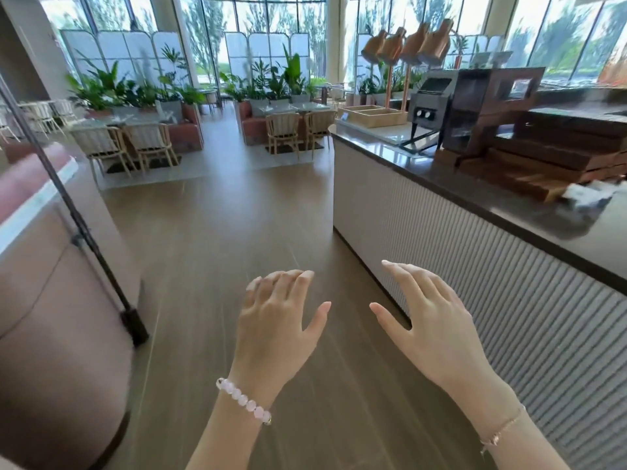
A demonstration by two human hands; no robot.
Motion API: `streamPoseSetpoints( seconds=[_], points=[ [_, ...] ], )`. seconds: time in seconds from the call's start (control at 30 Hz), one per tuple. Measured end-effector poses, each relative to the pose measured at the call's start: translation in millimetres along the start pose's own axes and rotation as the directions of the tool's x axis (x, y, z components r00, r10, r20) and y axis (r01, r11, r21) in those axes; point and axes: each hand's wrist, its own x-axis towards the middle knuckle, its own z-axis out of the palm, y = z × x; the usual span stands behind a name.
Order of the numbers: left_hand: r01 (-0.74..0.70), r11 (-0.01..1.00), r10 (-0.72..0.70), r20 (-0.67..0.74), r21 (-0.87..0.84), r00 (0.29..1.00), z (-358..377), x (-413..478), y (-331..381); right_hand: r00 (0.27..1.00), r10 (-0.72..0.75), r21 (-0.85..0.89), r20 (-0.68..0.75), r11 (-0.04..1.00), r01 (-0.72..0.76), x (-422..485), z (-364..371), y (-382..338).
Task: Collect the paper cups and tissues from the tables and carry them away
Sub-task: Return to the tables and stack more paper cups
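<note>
- Both grips, left hand [274,327] and right hand [431,330], are hanging spread open, holding nothing.
- I'm seeing desks [125,122] well ahead; cups indiscernible.

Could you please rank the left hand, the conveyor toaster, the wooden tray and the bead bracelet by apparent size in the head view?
1. Left hand, inflated by nearness.
2. Conveyor toaster.
3. Wooden tray, close to the toaster, so that order is unsure.
4. Bead bracelet.
</note>
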Motion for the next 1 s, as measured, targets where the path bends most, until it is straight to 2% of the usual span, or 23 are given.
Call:
streamPoseSetpoints(
  seconds=[0.23, 0.37, 0.73, 1.0],
  points=[
    [0.108, 0.992, -0.112, 0.068, 0.062, 0.991, 58, 61, -31, 0.995, -0.060, 0.079, 0.083, 0.995, 0.053, 94, 54, 31],
    [0.127, 0.988, -0.132, 0.055, 0.082, 0.990, 98, 109, -61, 0.992, -0.079, 0.083, 0.103, 0.994, 0.070, 157, 93, 42],
    [0.153, 0.985, -0.151, -0.032, 0.073, 0.988, 195, 302, -189, 0.988, -0.130, 0.169, 0.085, 0.979, 0.114, 393, 214, 31],
    [0.191, 0.978, -0.190, -0.021, 0.086, 0.982, 267, 403, -273, 0.984, -0.160, 0.228, 0.076, 0.964, 0.139, 531, 301, 29]
  ],
)
